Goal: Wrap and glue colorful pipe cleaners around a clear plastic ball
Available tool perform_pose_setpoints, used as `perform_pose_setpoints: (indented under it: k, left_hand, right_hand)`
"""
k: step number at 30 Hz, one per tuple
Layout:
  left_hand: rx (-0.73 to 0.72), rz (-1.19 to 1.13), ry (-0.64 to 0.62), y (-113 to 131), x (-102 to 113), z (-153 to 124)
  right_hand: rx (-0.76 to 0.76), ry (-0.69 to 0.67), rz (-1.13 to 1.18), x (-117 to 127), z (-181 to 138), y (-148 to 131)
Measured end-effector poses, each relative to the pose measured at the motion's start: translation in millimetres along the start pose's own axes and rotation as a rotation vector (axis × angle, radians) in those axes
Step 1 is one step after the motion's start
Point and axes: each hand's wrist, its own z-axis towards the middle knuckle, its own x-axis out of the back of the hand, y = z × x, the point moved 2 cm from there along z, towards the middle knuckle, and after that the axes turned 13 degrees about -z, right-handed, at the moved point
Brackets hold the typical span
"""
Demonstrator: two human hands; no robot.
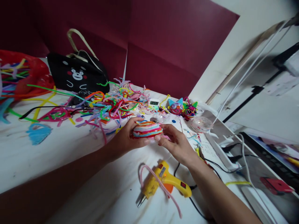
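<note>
So the dome-shaped, fuzzy striped craft piece is sitting between both hands: left hand has fingers part-curled round one end, right hand grips the other, thumb on the front. Nearer, a pink fuzzy stem lies across a yellow plastic glue gun. Tangled multicoloured stems behind. Stripes are red, orange, white, light blue.

Rainbow-striped ball, yellow glue gun, black bag
</note>
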Motion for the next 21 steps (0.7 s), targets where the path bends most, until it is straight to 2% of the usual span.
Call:
perform_pose_setpoints:
  k: [7, 13, 21]
  left_hand:
    - [0.009, 0.111, 0.013, 4, -2, -1]
    - [0.002, 0.195, 0.039, 3, -3, 0]
    - [0.032, 0.167, 0.015, 5, -3, -1]
  right_hand:
    - [0.025, 0.003, -0.091, -5, -3, -4]
    - [0.012, -0.045, -0.166, 2, -5, -6]
    - [0.001, -0.043, -0.24, 10, -7, -10]
